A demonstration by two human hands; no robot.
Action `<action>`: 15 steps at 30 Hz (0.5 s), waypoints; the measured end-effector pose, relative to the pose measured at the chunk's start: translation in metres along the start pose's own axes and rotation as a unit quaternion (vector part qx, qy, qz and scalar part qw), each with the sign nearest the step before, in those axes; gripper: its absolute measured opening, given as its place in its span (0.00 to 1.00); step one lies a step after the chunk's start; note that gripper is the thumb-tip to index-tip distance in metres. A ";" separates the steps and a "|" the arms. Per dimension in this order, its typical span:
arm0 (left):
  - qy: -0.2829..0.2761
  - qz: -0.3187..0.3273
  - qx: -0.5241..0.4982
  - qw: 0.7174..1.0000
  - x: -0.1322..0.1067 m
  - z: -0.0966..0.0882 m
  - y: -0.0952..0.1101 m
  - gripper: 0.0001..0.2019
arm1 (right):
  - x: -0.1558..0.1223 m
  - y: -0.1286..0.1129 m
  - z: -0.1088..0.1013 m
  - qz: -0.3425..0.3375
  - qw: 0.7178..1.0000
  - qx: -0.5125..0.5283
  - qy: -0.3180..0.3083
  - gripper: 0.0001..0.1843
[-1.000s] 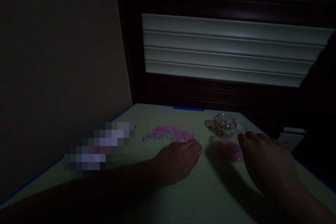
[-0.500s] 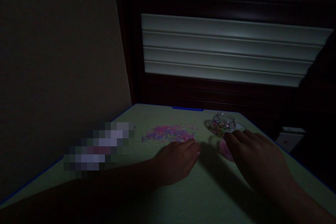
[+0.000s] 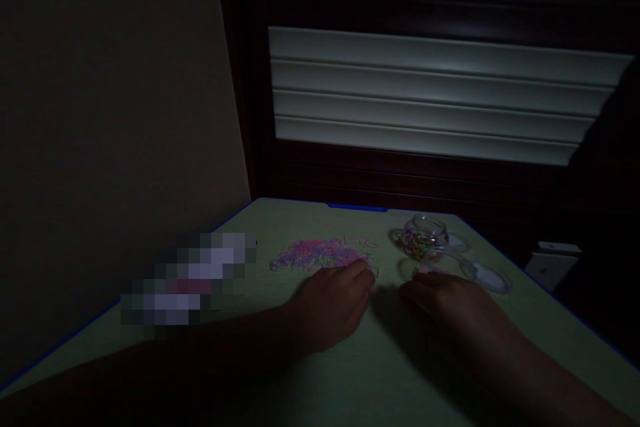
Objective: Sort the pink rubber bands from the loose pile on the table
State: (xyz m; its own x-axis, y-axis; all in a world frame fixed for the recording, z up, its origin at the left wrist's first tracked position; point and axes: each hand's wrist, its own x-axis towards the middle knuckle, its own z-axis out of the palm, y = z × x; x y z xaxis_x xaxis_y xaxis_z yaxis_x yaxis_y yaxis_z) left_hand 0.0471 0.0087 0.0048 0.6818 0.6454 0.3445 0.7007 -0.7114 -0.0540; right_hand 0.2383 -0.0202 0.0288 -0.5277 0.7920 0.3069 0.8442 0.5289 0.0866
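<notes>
A loose pile of pink and purple rubber bands (image 3: 320, 253) lies on the table. At its near right edge is my left hand (image 3: 337, 300), its fingers curled and closed; whatever may be in them is hidden. My right hand (image 3: 450, 310) hovers low, just in front of a clear jar (image 3: 443, 253) with some pink in it, fingers pressed together and pointing left. Too dark to make out is anything in its fingertips. Behind, another clear round jar (image 3: 425, 233) holds multicoloured rubber bands. My right hand covers part of the nearer jar.
The pale table (image 3: 320, 387) has a blue edge and stands against a dark panel with white slats (image 3: 425, 93). A blurred-out patch (image 3: 200, 277) covers something at left. Clear lids (image 3: 490, 277) lie right of the jars. A white box (image 3: 553, 270) is beyond the right edge.
My right hand has moved left and toward me off the nearer jar, uncovering its rim and the lid beside it. My left hand has shifted slightly left.
</notes>
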 end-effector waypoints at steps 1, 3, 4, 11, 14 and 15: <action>0.001 -0.015 0.021 1.000 0.000 0.000 0.000 0.08 | 0.000 0.000 -0.001 0.000 1.000 0.003 -0.002 0.11; 0.005 -0.053 0.065 0.996 -0.001 0.001 -0.001 0.07 | 0.000 0.000 -0.001 -0.005 1.000 0.011 -0.004 0.11; 0.006 -0.071 0.084 0.994 -0.001 0.003 -0.002 0.07 | -0.001 0.000 -0.001 -0.009 1.000 0.016 -0.005 0.11; -0.032 -0.100 0.153 0.983 -0.003 0.010 -0.010 0.15 | 0.000 -0.001 -0.004 0.006 0.999 0.023 -0.028 0.11; -0.051 -0.097 0.169 0.979 -0.002 0.009 -0.009 0.15 | 0.001 -0.001 -0.005 0.011 0.999 0.021 -0.033 0.11; -0.056 -0.098 0.174 0.978 -0.002 0.009 -0.007 0.14 | 0.002 -0.001 -0.004 0.007 0.999 0.019 -0.031 0.10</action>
State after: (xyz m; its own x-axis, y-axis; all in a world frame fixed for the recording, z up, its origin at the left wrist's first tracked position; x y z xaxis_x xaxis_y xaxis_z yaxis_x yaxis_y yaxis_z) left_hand 0.0426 0.0151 -0.0037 0.5320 0.8003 0.2765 0.8364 -0.4457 -0.3191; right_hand 0.2371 -0.0206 0.0329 -0.5210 0.8167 0.2481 0.8484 0.5274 0.0458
